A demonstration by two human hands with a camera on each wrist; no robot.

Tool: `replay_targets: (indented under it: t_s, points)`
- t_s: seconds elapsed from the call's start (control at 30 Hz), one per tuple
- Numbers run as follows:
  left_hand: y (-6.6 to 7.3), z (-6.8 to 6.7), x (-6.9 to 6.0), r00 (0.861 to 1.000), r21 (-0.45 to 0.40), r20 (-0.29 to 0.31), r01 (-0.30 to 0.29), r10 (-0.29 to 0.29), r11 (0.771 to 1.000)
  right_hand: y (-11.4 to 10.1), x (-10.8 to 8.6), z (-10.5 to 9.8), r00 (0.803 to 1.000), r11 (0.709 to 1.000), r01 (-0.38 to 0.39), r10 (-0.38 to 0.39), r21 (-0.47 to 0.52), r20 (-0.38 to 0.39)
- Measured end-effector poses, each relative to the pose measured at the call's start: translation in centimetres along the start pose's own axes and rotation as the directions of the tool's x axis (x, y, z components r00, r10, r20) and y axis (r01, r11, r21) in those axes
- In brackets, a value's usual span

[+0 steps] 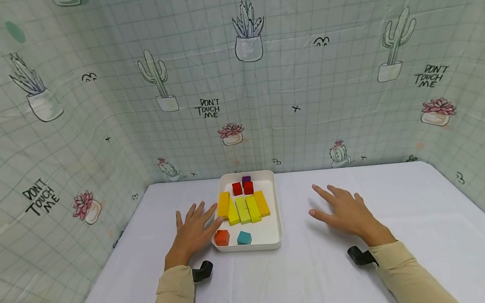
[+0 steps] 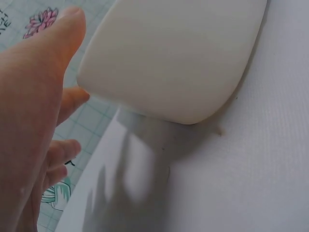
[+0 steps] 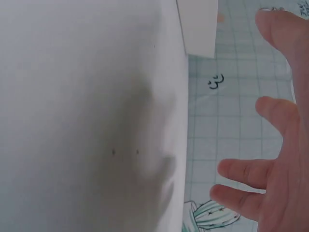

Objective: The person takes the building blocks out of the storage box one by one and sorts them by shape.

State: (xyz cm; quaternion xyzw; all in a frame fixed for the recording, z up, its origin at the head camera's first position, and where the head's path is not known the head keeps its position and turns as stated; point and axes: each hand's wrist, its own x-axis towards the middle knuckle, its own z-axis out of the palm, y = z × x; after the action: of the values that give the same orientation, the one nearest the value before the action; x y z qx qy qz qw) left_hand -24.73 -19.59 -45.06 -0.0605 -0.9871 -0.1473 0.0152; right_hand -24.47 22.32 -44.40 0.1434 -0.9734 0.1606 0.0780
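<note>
A white tray [image 1: 268, 235] holds several yellow blocks [image 1: 243, 210], two red blocks [image 1: 248, 188], a purple block [image 1: 246, 179], an orange block [image 1: 222, 238] and a teal block [image 1: 244, 238]. My left hand [image 1: 194, 233], fingers spread, is at the tray's left side; whether it touches the rim I cannot tell. In the left wrist view the hand [image 2: 29, 111] is beside the tray's outer wall [image 2: 169, 58]. Right of the tray, my right hand [image 1: 348, 212] is held over the table with fingers spread and nothing in them. The right wrist view shows that hand [image 3: 285, 135] above the surface.
A white-covered table [image 1: 317, 276] bears the tray near its back edge. Behind and at both sides hangs a patterned cloth [image 1: 280, 84] with plant drawings. Black devices are at the left wrist [image 1: 202, 271] and right wrist [image 1: 360, 256].
</note>
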Motion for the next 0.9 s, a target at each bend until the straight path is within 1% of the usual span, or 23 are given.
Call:
replay_targets:
  t_s: [0.07,0.17,0.3,0.5,0.6,0.7,0.8,0.9]
  points:
    - [0.0,0.1,0.0,1.000,-0.009,-0.003,-0.007,0.007,1.000,-0.2,0.1,0.1,1.000,1.000,0.009,-0.009,0.002,-0.011]
    - [0.1,0.1,0.1,1.000,-0.015,0.001,-0.010,0.010,1.000,-0.6,0.4,0.4,0.998,0.999,0.043,-0.043,-0.006,-0.045]
    - [0.0,0.2,0.0,1.000,-0.032,0.005,-0.012,0.012,0.999,-1.3,0.9,0.9,0.995,0.997,0.077,-0.075,0.021,-0.068]
    - [-0.1,0.3,0.1,1.000,-0.081,0.010,-0.013,0.014,0.997,-2.2,1.8,1.1,0.998,0.992,0.059,-0.059,0.109,-0.008]
    - [-0.1,0.4,0.2,1.000,-0.088,0.010,-0.016,0.017,0.996,-2.6,2.3,0.9,0.998,0.986,0.055,-0.061,0.160,0.031]
    - [-0.1,0.4,0.3,1.000,-0.101,0.018,-0.011,0.013,0.995,-2.9,2.8,0.7,0.995,0.973,0.037,-0.058,0.226,0.087]
    - [0.0,0.3,0.3,0.999,-0.130,0.036,0.002,0.003,0.992,-3.5,3.3,0.4,0.987,0.956,0.028,-0.073,0.293,0.146]
    - [-0.2,0.4,0.2,0.999,-0.173,0.044,-0.004,0.011,0.985,-4.1,4.0,0.0,0.978,0.937,0.019,-0.091,0.350,0.190]
